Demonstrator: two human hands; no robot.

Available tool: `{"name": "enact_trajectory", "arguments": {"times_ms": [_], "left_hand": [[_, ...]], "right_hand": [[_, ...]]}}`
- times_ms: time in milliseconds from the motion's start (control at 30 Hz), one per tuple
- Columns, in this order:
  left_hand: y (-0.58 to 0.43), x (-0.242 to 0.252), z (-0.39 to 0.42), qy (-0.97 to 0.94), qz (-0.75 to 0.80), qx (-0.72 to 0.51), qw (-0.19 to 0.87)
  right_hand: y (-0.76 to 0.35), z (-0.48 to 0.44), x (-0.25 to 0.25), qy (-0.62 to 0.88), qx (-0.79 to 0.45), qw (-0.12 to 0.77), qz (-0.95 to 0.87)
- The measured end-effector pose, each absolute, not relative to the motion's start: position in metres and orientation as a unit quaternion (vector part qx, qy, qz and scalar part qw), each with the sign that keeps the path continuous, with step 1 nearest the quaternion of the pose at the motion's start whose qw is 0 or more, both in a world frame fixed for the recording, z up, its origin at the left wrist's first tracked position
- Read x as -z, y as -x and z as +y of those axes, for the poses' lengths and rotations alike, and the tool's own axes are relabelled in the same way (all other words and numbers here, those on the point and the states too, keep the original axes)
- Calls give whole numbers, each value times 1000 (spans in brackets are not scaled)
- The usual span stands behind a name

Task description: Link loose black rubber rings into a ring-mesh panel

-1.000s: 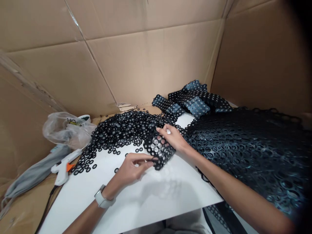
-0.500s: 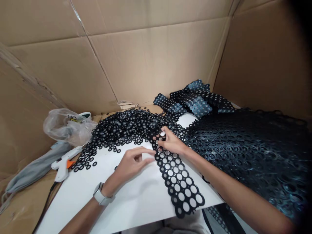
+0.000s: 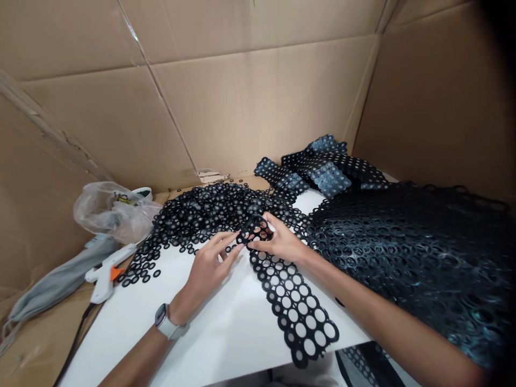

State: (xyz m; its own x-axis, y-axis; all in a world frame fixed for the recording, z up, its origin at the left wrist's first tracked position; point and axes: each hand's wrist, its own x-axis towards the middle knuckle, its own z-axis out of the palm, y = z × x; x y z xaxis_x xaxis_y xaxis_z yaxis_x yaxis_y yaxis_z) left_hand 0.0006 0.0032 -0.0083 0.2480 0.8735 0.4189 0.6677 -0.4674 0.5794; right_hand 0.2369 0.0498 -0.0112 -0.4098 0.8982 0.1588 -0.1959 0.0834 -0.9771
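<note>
A strip of joined black rings [image 3: 296, 301] runs over the white board [image 3: 193, 328] from its front edge up to my hands. My right hand [image 3: 280, 239] grips the strip's far end, which is lifted and curled, between thumb and fingers. On the left edge of that end, my left hand [image 3: 215, 260] pinches with thumb and fingertips; a watch is on its wrist. Behind both hands lies a heap of loose black rings [image 3: 201, 207]. Whether a single loose ring is between the left fingertips is too small to tell.
At the left are a white glue gun [image 3: 105, 274] with an orange trigger, a grey cloth pouch [image 3: 64, 274] and a clear plastic bag [image 3: 116, 215]. A large black ring sheet [image 3: 403, 242] covers the right. Folded dotted strips [image 3: 322, 164] lie behind. Cardboard walls surround the board.
My left hand has moved up and its fingertips have closed on the strip's edge. The strip's far end has been lifted and bent leftward by my right hand.
</note>
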Motion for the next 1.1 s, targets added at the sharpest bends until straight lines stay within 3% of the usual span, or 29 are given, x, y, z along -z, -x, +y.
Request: {"name": "enact_trajectory", "arguments": {"times_ms": [167,400,533,667,800,933,1100], "left_hand": [[-1,7,3,-790,471,-335,205],[-3,-9,-1,-728,437,-350,395],[-3,-7,0,-704,451,-356,418],[13,-4,12,-675,499,-395,373],[46,-3,34,-659,556,-435,259],[66,6,48,-691,573,-410,161],[57,10,42,-743,549,-366,112]], "right_hand": [[-237,47,10,296,-568,447,-624],[-236,47,10,287,-552,435,-651],[-235,48,13,278,-533,438,-668],[-238,54,19,300,-535,438,-657],[-243,62,26,333,-522,443,-648],[-244,65,30,362,-505,427,-657],[-247,66,32,412,-463,377,-689]]}}
